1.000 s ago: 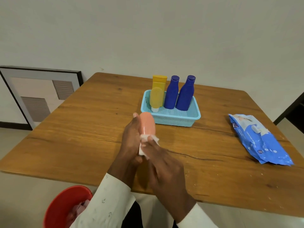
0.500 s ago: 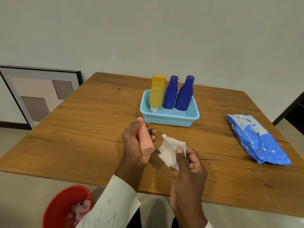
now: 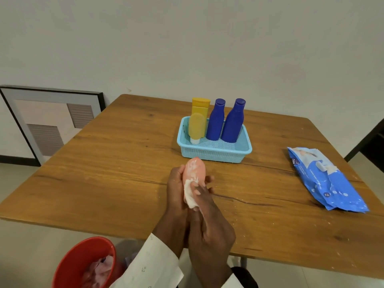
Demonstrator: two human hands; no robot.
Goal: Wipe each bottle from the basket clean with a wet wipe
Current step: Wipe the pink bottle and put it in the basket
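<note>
My left hand (image 3: 175,194) grips a small peach-pink bottle (image 3: 195,168) above the table's near middle, its rounded end pointing away from me. My right hand (image 3: 207,223) pinches a white wet wipe (image 3: 188,194) and presses it against the bottle's lower part. Wet smears show on the bottle's upper side. Behind them stands a light blue basket (image 3: 214,153) holding two yellow bottles (image 3: 197,123) and two dark blue bottles (image 3: 226,121).
A blue pack of wet wipes (image 3: 326,179) lies on the wooden table (image 3: 104,169) at the right. A red bin (image 3: 83,265) with used wipes stands on the floor at lower left. A framed picture (image 3: 47,121) leans against the wall at left.
Half a second ago my right hand held the wipe apart from the bottle; it has come back onto the bottle. The bottle now tilts up again, showing wet smears.
</note>
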